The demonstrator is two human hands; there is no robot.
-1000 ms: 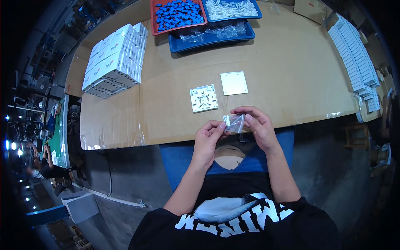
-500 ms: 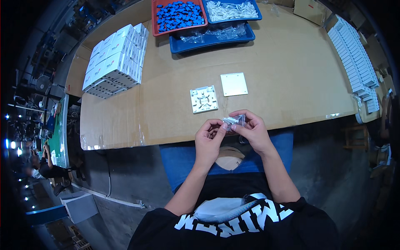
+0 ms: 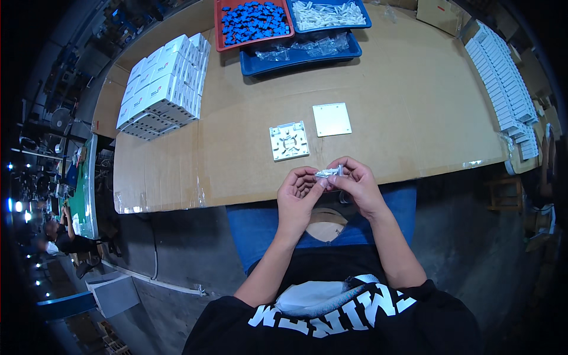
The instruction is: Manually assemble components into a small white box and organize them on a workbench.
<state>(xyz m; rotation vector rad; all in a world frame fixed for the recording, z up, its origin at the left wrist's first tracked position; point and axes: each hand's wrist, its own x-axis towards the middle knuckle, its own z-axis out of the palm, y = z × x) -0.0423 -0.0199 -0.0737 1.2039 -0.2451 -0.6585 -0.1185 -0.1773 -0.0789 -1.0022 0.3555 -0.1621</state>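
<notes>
Just over the table's near edge, both hands pinch a small clear plastic bag (image 3: 329, 172) with white pieces inside. My left hand (image 3: 297, 194) is closed on its left side, thumb on top. On the right side, my right hand (image 3: 359, 184) grips it between thumb and fingers. Beyond the hands lies an open white square box base (image 3: 289, 141), showing its round moulded inside. To its right, a flat white square cover (image 3: 332, 119) lies apart from it.
A stack of white square boxes (image 3: 163, 86) stands at the left. At the back are a red tray (image 3: 221, 42) of blue parts, a blue tray (image 3: 368, 23) of white pieces and a lower blue tray (image 3: 302, 66) of clear bags. White units (image 3: 503, 80) line the right edge.
The bag has been folded or gathered tighter between my fingers; its loose clear right part now looks smaller. Both hands stay in nearly the same place.
</notes>
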